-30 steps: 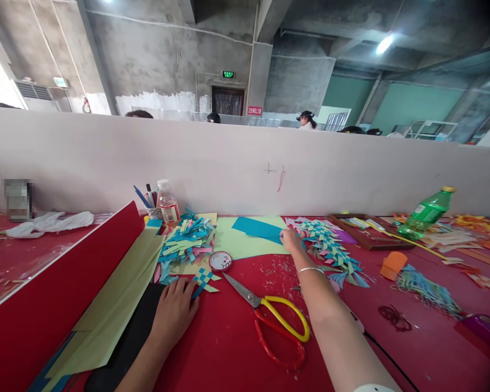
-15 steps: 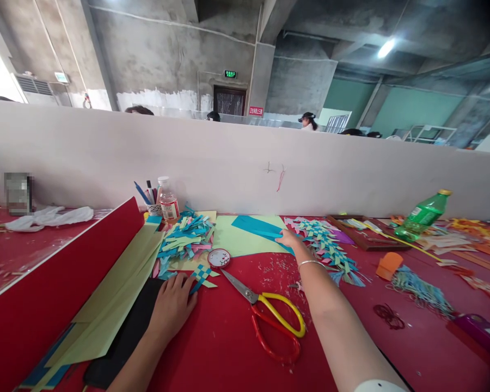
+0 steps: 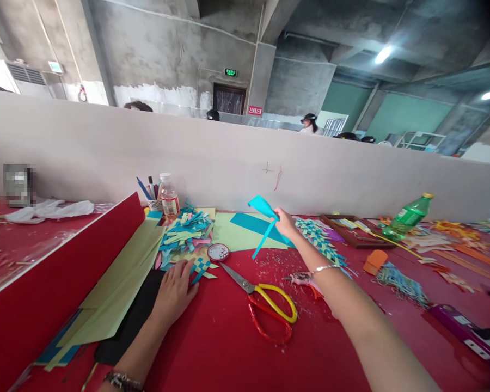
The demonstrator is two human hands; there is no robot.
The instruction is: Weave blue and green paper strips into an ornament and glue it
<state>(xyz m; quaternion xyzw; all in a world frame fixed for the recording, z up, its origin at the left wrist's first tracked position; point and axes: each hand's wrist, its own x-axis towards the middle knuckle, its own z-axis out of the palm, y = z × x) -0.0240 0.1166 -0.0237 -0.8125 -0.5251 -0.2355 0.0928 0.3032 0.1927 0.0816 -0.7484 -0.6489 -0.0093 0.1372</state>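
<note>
My right hand point(image 3: 286, 224) is closed on a bright blue paper strip point(image 3: 262, 206), raised above the table with a curled upper end and a narrow tail hanging down. Beneath it, a flat piece of blue paper point(image 3: 245, 222) lies on a pale green sheet point(image 3: 224, 235). My left hand point(image 3: 175, 291) lies with its fingers stretched on the edge of a black pad point(image 3: 136, 313), beside a small blue and green woven paper piece point(image 3: 204, 267). Large scissors point(image 3: 265, 305) with one yellow and one red handle lie spread between my hands.
Cut paper strips point(image 3: 185, 237) are heaped behind my left hand, near a round tin point(image 3: 218, 252) and a plastic bottle point(image 3: 169, 198). A red divider point(image 3: 65, 277) stands on the left. On the right are a fringed paper garland point(image 3: 318, 237), a wooden tray point(image 3: 363, 237) and a green bottle point(image 3: 410, 218).
My right hand has lifted a blue paper strip off the green sheet, and the strip now curls in the air. My left hand stays near the woven piece.
</note>
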